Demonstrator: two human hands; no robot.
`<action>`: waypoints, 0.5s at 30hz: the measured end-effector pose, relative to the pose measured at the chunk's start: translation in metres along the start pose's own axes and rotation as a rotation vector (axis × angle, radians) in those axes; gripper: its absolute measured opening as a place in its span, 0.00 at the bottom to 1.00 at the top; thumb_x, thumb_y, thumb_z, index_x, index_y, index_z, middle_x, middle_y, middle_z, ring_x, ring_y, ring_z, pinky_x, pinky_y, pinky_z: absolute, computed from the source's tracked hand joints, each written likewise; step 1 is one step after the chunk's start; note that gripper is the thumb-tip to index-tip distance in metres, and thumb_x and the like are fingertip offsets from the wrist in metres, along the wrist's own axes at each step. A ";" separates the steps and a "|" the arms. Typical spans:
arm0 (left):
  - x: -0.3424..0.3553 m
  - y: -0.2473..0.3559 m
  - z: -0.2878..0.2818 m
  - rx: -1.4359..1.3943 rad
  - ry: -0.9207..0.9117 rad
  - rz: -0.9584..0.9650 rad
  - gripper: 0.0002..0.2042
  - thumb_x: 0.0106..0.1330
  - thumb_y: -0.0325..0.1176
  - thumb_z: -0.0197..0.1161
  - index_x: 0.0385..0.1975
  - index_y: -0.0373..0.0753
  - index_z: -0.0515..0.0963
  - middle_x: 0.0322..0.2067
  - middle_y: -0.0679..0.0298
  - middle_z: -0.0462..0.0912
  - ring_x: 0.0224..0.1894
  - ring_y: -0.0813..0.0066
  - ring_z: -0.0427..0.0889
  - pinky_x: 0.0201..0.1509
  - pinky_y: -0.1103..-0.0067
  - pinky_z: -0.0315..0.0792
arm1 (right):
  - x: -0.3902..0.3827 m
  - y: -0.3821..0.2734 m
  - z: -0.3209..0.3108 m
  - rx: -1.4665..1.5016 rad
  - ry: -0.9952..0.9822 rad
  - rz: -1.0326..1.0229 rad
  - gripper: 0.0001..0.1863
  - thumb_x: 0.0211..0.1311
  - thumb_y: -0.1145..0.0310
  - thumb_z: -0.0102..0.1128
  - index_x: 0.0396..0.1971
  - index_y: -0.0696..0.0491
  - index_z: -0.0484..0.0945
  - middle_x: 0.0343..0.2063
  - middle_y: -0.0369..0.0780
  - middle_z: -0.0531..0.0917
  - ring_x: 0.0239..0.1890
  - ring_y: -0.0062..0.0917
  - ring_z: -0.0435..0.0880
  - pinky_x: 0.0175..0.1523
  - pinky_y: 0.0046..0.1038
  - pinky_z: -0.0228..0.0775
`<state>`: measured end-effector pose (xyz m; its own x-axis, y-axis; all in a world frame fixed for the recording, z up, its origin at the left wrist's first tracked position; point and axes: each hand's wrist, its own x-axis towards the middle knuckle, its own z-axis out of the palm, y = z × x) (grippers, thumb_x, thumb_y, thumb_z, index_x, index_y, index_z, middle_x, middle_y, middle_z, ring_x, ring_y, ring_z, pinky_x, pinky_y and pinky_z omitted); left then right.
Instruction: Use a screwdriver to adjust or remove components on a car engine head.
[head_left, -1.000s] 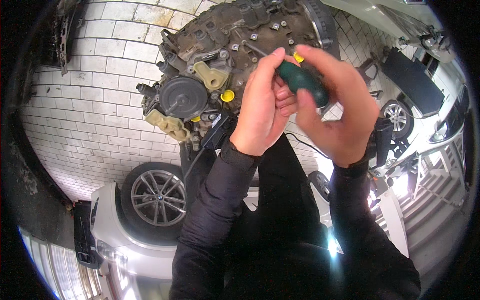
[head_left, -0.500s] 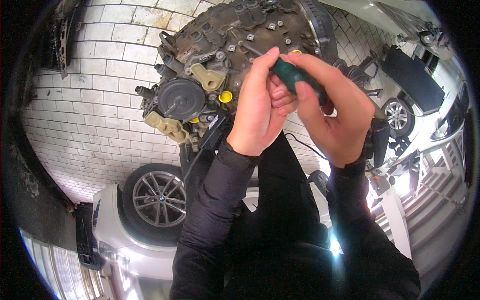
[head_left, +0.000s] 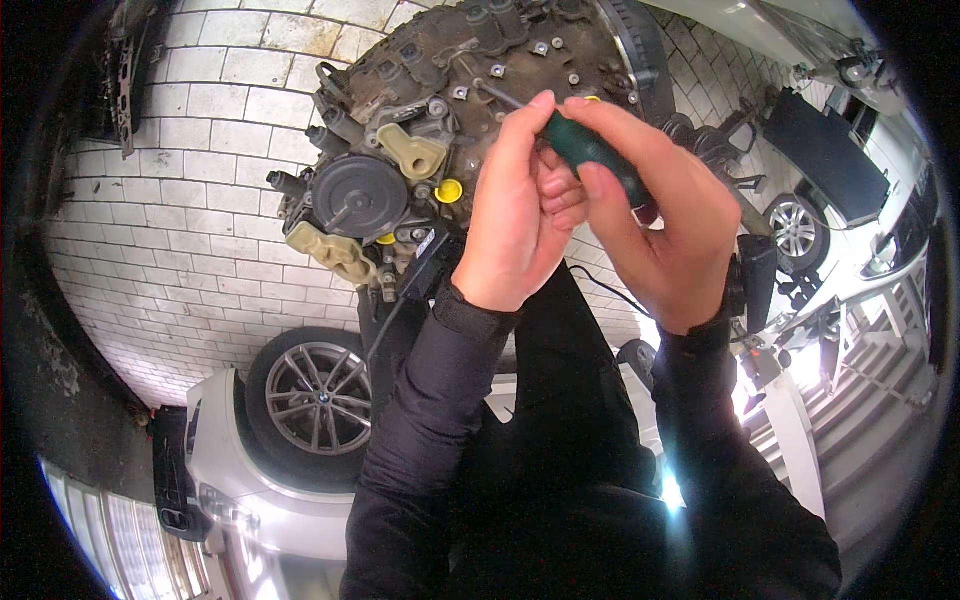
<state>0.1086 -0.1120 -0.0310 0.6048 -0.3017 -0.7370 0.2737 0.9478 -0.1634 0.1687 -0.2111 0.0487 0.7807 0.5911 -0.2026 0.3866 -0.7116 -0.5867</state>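
Note:
A dirty engine (head_left: 420,70) fills the upper middle of the head view, with a round black cover (head_left: 370,190), pale tan plastic parts (head_left: 405,150) and yellow caps (head_left: 448,191). Both hands are on a green-handled screwdriver (head_left: 582,140), its thin shaft reaching up-left to a small fitting on the engine. My left hand (head_left: 515,220) is closed beside the front of the handle, thumb tip near the shaft and fingers curled under it. My right hand (head_left: 665,210) wraps the handle, thumb and forefinger pressed along it; the underside of the handle is hidden.
A white car front with an alloy wheel (head_left: 320,400) is at lower left. Another wheel (head_left: 795,232), a dark panel (head_left: 820,150) and white car bodywork (head_left: 760,30) are at right. Dark metal parts (head_left: 120,70) lie at upper left, beside white floor tiles (head_left: 190,150).
My right hand has moved up and left and its fingers have closed in round the handle, covering more of it. My left hand has shifted slightly left.

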 end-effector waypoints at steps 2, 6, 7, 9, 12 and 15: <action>-0.001 0.001 0.000 0.025 -0.001 0.014 0.17 0.74 0.51 0.54 0.27 0.46 0.72 0.14 0.80 0.60 0.15 0.91 0.56 0.18 0.89 0.52 | 0.004 -0.002 -0.005 -0.022 0.004 -0.028 0.21 0.56 0.81 0.64 0.52 0.57 0.80 0.46 0.42 0.86 0.35 0.29 0.84 0.40 0.24 0.74; -0.003 0.008 0.001 -0.006 -0.058 -0.054 0.19 0.74 0.53 0.52 0.25 0.46 0.71 0.14 0.79 0.60 0.14 0.91 0.55 0.17 0.88 0.51 | -0.001 -0.014 -0.005 0.068 -0.030 0.220 0.24 0.51 0.82 0.65 0.52 0.55 0.81 0.43 0.41 0.86 0.33 0.29 0.82 0.40 0.24 0.72; -0.002 0.008 0.000 -0.006 -0.078 -0.051 0.20 0.74 0.54 0.51 0.24 0.47 0.70 0.13 0.79 0.60 0.14 0.90 0.55 0.17 0.88 0.51 | -0.001 -0.009 -0.004 0.070 -0.030 0.218 0.24 0.51 0.82 0.65 0.52 0.55 0.81 0.43 0.41 0.86 0.33 0.29 0.82 0.40 0.24 0.72; -0.002 0.005 -0.001 0.019 -0.089 -0.059 0.20 0.73 0.54 0.51 0.24 0.47 0.69 0.13 0.79 0.59 0.14 0.90 0.56 0.18 0.88 0.51 | 0.003 0.001 -0.006 -0.089 -0.020 -0.078 0.26 0.48 0.82 0.66 0.52 0.54 0.82 0.42 0.40 0.86 0.32 0.29 0.80 0.39 0.25 0.71; -0.001 0.005 0.000 -0.045 -0.034 -0.050 0.20 0.73 0.55 0.51 0.26 0.46 0.70 0.14 0.79 0.57 0.15 0.91 0.57 0.18 0.89 0.50 | 0.004 -0.006 -0.009 -0.088 -0.071 -0.045 0.24 0.48 0.80 0.68 0.50 0.54 0.83 0.40 0.40 0.86 0.32 0.28 0.80 0.37 0.24 0.70; -0.006 0.007 0.011 0.051 0.050 -0.027 0.20 0.74 0.55 0.50 0.25 0.47 0.69 0.14 0.79 0.58 0.15 0.90 0.56 0.18 0.88 0.50 | 0.002 -0.002 0.000 -0.023 -0.009 -0.021 0.21 0.51 0.79 0.69 0.48 0.54 0.83 0.39 0.39 0.86 0.32 0.26 0.81 0.35 0.21 0.70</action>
<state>0.1147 -0.1045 -0.0207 0.5591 -0.3205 -0.7646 0.3278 0.9326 -0.1512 0.1693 -0.2081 0.0495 0.7679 0.6095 -0.1972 0.4144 -0.7074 -0.5726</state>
